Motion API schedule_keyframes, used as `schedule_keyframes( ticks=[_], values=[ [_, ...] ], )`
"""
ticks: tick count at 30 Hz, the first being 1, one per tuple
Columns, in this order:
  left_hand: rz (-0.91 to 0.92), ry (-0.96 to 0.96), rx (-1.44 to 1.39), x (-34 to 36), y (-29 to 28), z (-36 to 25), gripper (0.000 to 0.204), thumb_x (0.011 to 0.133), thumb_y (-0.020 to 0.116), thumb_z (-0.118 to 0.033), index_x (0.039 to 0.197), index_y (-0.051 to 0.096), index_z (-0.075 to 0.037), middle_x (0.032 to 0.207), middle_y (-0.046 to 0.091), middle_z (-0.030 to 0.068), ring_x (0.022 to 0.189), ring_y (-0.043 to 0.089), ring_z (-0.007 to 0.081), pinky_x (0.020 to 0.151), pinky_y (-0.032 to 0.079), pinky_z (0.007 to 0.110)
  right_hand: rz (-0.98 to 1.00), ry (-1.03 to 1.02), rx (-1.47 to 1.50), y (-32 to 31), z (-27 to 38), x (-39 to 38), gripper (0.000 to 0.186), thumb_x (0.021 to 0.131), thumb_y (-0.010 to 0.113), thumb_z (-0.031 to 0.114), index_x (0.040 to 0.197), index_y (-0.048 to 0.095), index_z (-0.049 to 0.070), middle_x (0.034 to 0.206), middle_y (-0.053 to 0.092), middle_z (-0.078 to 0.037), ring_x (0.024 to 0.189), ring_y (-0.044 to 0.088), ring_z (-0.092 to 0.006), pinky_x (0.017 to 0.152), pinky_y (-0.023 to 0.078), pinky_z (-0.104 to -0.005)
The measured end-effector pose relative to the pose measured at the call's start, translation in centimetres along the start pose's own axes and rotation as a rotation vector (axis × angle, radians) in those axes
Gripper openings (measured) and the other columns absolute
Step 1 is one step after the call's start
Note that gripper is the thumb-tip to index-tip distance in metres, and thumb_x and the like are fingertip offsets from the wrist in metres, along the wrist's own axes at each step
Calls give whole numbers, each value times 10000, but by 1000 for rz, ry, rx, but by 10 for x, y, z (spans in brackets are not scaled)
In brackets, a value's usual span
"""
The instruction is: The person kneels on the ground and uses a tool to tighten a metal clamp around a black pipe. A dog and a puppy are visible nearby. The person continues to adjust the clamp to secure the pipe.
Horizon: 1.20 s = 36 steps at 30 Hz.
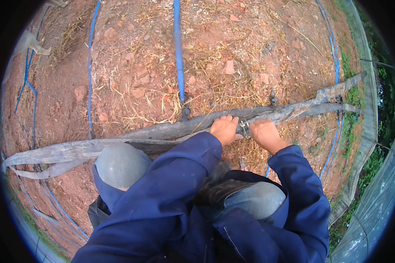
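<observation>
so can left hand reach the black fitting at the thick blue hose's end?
Likely yes: nothing covers the black fitting, just left of the left hand, though that hand would have to release the grey hose.

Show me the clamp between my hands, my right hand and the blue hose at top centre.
Clamp (245,127): head view, on its band.
Right hand (267,135): head view, on its back.
Blue hose (178,50): head view, middle of its visible length.

Reddish, stony ground (259,28) is spreading out, with dry straw (240,95) lying scattered toward twelve o'clock. Green weeds (346,65) are growing along the edge at two o'clock, where pale netting (367,87) is running (dark foliage (385,83) is showing beyond it). Translucent sheeting (373,210) is stretching at four o'clock; daylight is falling evenly.
</observation>
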<state>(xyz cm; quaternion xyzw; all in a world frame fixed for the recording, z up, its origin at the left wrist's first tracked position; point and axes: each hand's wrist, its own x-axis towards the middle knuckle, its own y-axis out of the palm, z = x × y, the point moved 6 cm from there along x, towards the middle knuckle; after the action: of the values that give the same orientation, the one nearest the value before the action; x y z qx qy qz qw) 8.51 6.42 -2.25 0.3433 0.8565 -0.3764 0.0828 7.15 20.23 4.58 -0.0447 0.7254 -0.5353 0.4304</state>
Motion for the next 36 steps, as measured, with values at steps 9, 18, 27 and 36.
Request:
schedule_keyframes(
  ticks=[9, 18, 27, 36],
  values=[
    [14, -3, -5, 2, 1, 3, 790, 833, 819, -536, 1417, 582, -60, 1278, 651, 167, 1222, 617, 353, 991, 523, 494, -68, -141, 86, -2, -8, -6, 156, 831, 764, 280, 839, 703, 136, 895, 701, -50, 958, 696, -248, 886, 528, -410],
    [31, -4, 25, 4, 2, 1, 802, 842, 811, -539, 1440, 567, -64, 1303, 647, 163, 1232, 616, 351, 995, 524, 489, -84, -85, -54, -6, -2, -3, 121, 862, 716, 281, 812, 730, 171, 858, 718, -16, 903, 699, -220, 835, 511, -390],
    [37, -7, 8, 1, 2, 0, 784, 841, 818, -529, 1422, 573, -64, 1301, 644, 169, 1236, 610, 364, 1010, 511, 500, 354, 414, 329, 35, -22, 4, 252, 924, 631, 278, 903, 786, 80, 966, 770, -175, 954, 744, -372, 850, 563, -513],
    [35, 10, -10, 5, 1, 3, 773, 849, 803, -537, 1408, 580, -54, 1290, 647, 178, 1228, 613, 372, 1002, 517, 500, -45, 217, 376, 2, -17, -5, 326, 954, 678, 368, 939, 730, 47, 989, 749, -198, 917, 734, -397, 819, 574, -517]
  ],
)
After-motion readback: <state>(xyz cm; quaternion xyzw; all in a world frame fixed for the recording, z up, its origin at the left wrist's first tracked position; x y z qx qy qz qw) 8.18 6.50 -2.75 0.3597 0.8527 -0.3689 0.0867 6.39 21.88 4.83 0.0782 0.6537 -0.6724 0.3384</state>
